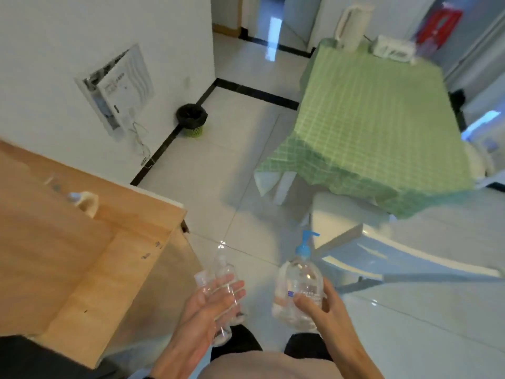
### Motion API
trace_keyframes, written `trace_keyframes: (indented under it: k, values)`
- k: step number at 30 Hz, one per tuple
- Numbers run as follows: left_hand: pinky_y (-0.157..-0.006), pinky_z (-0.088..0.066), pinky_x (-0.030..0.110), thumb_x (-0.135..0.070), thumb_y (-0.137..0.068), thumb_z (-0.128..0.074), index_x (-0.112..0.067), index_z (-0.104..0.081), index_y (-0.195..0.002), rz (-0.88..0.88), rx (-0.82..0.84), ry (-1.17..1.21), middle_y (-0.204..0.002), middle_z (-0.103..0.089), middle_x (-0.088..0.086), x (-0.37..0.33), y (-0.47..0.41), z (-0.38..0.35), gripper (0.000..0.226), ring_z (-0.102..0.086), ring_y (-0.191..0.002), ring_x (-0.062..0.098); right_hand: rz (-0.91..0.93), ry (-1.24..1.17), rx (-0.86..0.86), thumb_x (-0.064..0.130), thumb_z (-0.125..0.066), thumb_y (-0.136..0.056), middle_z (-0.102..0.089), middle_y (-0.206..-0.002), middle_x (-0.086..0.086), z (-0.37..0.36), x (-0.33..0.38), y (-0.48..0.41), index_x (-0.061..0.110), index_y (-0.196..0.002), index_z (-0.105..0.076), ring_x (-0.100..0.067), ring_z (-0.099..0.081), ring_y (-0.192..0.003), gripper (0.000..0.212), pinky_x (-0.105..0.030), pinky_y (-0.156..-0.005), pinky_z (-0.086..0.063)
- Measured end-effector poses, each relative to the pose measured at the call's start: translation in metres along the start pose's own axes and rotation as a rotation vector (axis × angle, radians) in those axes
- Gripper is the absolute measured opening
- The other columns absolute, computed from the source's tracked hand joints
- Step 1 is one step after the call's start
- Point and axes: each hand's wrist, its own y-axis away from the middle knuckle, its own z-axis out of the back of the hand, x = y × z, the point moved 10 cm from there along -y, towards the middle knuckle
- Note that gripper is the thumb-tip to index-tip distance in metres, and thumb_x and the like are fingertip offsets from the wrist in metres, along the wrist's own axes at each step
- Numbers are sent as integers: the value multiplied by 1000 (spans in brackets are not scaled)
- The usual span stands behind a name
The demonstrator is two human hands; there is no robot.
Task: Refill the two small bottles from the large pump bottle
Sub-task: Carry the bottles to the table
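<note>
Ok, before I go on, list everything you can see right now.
small bottles: two, clear, in the left hand
large pump bottle: one, clear with blue pump, in the right hand
wooden top: one, light brown, left
white object: one, blurred, on the wooden top
table: one, green checked cloth, upper right
jug: one, white, far end of the table
box: one, white, right of the jug
bin: one, black liner, green base, by the wall
wall panel: one, white, left wall
stool or chair: one, white, on the floor at right
left hand: holds both small bottles
right hand: grips the large pump bottle
</note>
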Motion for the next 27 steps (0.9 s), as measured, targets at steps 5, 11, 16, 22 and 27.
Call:
trace_keyframes:
  k: [5,11,16,22,27]
  values:
    - [-93,-64,35,-7,-77,-81,-7,-68,-130,81,198,-163,-125,-77,14,30,-20,-96,55,-74,-118,29,-22,-159,-238,43,-84,-61,-75,-121,0,102,-36,28,37,-136,-60,-21,-72,-111,80,-39,-91,-60]
    - [-93,-63,32,-3,-77,-83,-8,-68,-129,155,390,-362,-123,-78,16,97,-20,-230,54,-75,-117,29,-52,-306,-455,49,-93,-50,-80,-104,4,226,-99,76,36,-122,-66,-19,-76,-100,78,-43,-88,-60]
    - [-92,-63,31,-5,-75,-91,-9,-65,-130,215,563,-537,-121,-78,15,183,6,-353,60,-76,-116,28,-45,-404,-608,59,-83,-45,-80,-105,8,335,-153,131,48,-122,-66,-9,-77,-95,79,-25,-75,-59]
    - [-90,-62,29,-27,-61,-101,-12,-66,-132,336,741,-684,-126,-78,9,281,50,-477,80,-74,-119,25,-97,-516,-773,48,-84,-53,-80,-97,12,444,-220,201,42,-118,-66,-4,-75,-90,69,-18,-67,-55]
    - [-83,-64,29,-18,-62,-100,-10,-69,-129,387,795,-783,-125,-78,8,323,61,-539,74,-76,-115,27,-148,-599,-887,47,-85,-51,-76,-106,11,505,-256,237,39,-118,-66,-10,-70,-103,70,-31,-73,-54]
